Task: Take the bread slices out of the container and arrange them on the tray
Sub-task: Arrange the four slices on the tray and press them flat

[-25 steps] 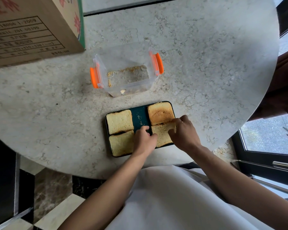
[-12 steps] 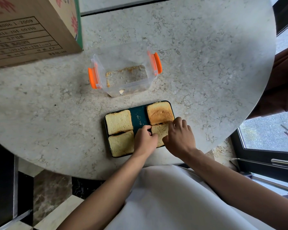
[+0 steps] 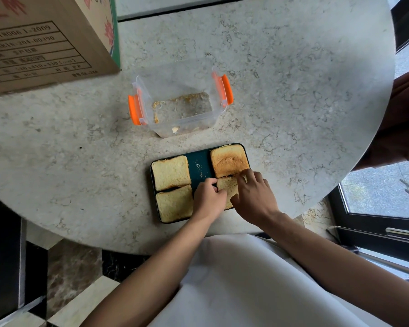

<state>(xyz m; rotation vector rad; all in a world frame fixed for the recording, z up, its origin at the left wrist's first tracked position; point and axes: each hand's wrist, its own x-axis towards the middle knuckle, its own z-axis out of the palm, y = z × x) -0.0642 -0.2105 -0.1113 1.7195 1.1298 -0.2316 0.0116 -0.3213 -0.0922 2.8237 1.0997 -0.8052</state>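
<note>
A dark green tray (image 3: pixel 200 164) lies near the table's front edge with several bread slices on it. Two pale slices (image 3: pixel 171 172) (image 3: pixel 174 206) fill its left side. A browner toasted slice (image 3: pixel 229 159) sits at the far right. Below it lies a pale slice (image 3: pixel 227 187), mostly hidden by my hands. My left hand (image 3: pixel 208 199) pinches its left edge and my right hand (image 3: pixel 254 197) presses fingers on its right part. The clear container (image 3: pixel 182 102) with orange clips holds only crumbs.
A large cardboard box (image 3: pixel 45 38) stands at the back left of the round marble table (image 3: pixel 293 90). The table's edge curves close on the right, with a window frame (image 3: pixel 364 215) and floor beyond it. My white garment fills the bottom of the view.
My right hand slid left over the near right slice, covering more of it. The left hand stayed at the slice's left edge. The other slices did not move.
</note>
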